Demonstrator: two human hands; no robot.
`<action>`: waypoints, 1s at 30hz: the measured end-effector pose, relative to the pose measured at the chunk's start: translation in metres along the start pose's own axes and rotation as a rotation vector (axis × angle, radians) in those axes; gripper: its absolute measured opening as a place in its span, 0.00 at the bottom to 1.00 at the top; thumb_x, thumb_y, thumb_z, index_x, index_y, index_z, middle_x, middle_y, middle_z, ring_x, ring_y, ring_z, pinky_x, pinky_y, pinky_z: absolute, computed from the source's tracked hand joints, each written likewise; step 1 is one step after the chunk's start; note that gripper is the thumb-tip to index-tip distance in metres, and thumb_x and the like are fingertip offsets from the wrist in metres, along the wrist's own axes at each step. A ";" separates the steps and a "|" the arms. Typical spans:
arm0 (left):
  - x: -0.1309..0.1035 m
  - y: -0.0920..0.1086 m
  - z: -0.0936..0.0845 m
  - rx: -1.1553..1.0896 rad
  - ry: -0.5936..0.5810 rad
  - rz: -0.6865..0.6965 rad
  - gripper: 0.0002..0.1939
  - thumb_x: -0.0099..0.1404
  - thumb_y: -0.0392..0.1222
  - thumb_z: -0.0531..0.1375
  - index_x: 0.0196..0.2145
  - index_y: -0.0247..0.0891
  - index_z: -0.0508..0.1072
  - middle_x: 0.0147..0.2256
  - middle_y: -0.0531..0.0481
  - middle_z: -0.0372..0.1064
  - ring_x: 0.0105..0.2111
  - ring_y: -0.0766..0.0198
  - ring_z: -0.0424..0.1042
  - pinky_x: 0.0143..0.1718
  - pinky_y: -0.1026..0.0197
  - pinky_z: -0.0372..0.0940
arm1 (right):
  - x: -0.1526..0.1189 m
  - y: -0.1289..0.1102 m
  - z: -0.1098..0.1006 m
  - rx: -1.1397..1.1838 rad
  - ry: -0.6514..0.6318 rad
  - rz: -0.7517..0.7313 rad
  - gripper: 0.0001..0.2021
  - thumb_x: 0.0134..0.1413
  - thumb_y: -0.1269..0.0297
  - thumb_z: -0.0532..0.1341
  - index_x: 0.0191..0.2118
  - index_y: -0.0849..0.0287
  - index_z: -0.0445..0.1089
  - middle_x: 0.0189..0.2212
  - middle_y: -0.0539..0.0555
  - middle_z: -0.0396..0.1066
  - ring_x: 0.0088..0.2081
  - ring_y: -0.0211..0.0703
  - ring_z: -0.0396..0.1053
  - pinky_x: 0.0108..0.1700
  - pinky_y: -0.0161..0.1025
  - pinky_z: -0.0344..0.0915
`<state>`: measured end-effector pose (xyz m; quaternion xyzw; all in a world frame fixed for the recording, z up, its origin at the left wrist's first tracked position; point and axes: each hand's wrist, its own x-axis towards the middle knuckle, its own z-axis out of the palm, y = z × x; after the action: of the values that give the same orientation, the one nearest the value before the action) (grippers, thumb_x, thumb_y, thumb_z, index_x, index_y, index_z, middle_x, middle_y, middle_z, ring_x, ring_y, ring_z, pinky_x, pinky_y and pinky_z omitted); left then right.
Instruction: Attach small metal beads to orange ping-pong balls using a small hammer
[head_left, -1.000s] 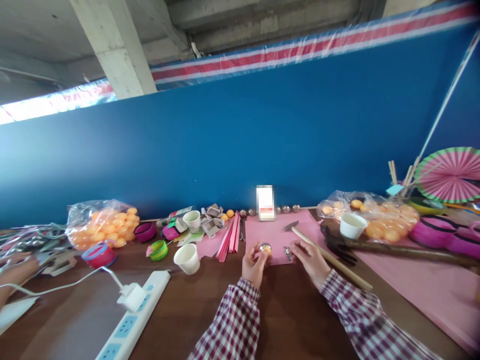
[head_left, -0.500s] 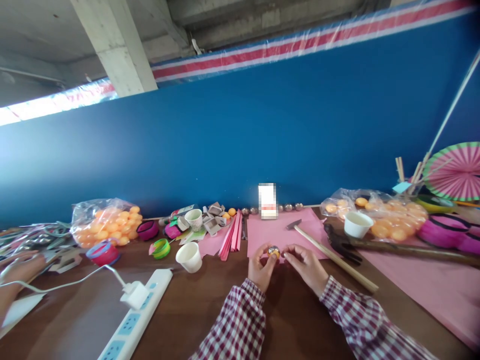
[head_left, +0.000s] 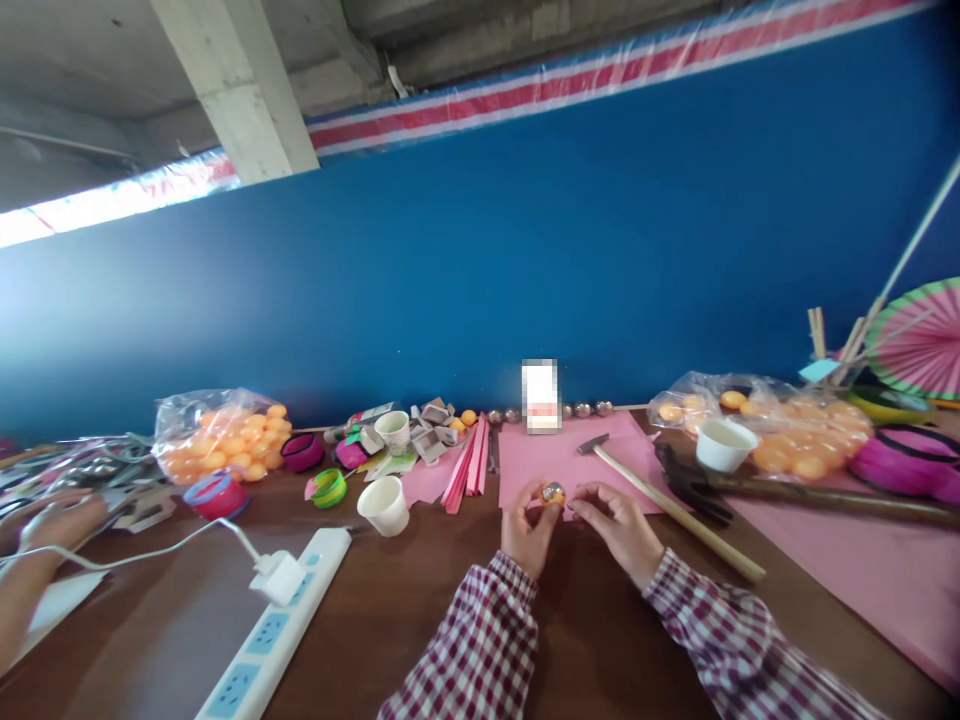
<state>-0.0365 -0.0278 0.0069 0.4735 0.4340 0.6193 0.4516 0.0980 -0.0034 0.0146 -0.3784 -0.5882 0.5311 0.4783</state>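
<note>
My left hand (head_left: 526, 532) grips a small ball (head_left: 553, 492) between thumb and fingers; its top is shiny silver and its lower part orange. Close by on the right, my right hand (head_left: 619, 528) has thumb and forefinger pinched together, a short gap from the ball. Whatever they hold, if anything, is too small to make out. Both hands are over the near edge of a pink paper sheet (head_left: 529, 455). A hammer (head_left: 660, 493) with a wooden handle lies beside my right hand, its head on the sheet.
Several silver balls (head_left: 603, 408) line the wall. Bags of orange balls (head_left: 232, 440) stand left and right. Nearby are a white cup (head_left: 384, 506), a white bowl (head_left: 725, 445), pink strips (head_left: 476, 458), a dark claw tool (head_left: 686, 485) and a power strip (head_left: 279, 632). Another person's hand (head_left: 67, 522) is far left.
The view has shifted slightly, moving everything a little to the right. My hands keep nearly the same pose around the ball. The other person's hand at the far left has moved a little.
</note>
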 end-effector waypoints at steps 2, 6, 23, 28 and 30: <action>-0.001 0.001 0.001 -0.008 -0.004 0.012 0.22 0.52 0.41 0.59 0.45 0.35 0.64 0.40 0.43 0.67 0.34 0.62 0.70 0.37 0.60 0.66 | 0.000 -0.002 0.001 0.027 0.022 -0.001 0.15 0.39 0.53 0.61 0.28 0.60 0.64 0.23 0.49 0.66 0.26 0.36 0.64 0.31 0.36 0.63; -0.002 0.001 0.003 -0.004 -0.002 0.023 0.22 0.52 0.42 0.59 0.45 0.35 0.64 0.41 0.43 0.67 0.35 0.60 0.70 0.37 0.58 0.66 | 0.000 -0.006 0.000 0.055 0.023 -0.020 0.13 0.41 0.54 0.60 0.25 0.61 0.64 0.28 0.53 0.67 0.37 0.42 0.64 0.40 0.38 0.61; -0.006 0.013 0.007 0.059 -0.016 0.053 0.20 0.52 0.41 0.59 0.43 0.35 0.65 0.40 0.44 0.68 0.38 0.59 0.70 0.41 0.57 0.65 | -0.002 -0.006 0.002 0.166 -0.100 -0.030 0.11 0.43 0.57 0.60 0.23 0.62 0.66 0.29 0.51 0.68 0.34 0.39 0.63 0.43 0.38 0.58; -0.005 0.012 0.006 0.038 -0.018 0.047 0.21 0.52 0.41 0.59 0.44 0.35 0.65 0.40 0.44 0.68 0.38 0.58 0.70 0.42 0.57 0.65 | -0.003 -0.007 0.003 0.173 -0.108 -0.018 0.11 0.43 0.57 0.60 0.23 0.62 0.66 0.31 0.53 0.69 0.36 0.40 0.64 0.43 0.38 0.58; -0.005 0.012 0.006 0.029 -0.019 0.040 0.21 0.52 0.40 0.59 0.45 0.35 0.65 0.40 0.44 0.69 0.38 0.59 0.70 0.42 0.57 0.65 | -0.003 -0.007 0.003 0.175 -0.109 -0.014 0.11 0.43 0.57 0.60 0.24 0.62 0.66 0.32 0.53 0.69 0.37 0.40 0.64 0.44 0.38 0.59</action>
<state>-0.0317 -0.0347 0.0184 0.4944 0.4293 0.6173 0.4362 0.0964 -0.0078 0.0209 -0.3016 -0.5674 0.5968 0.4806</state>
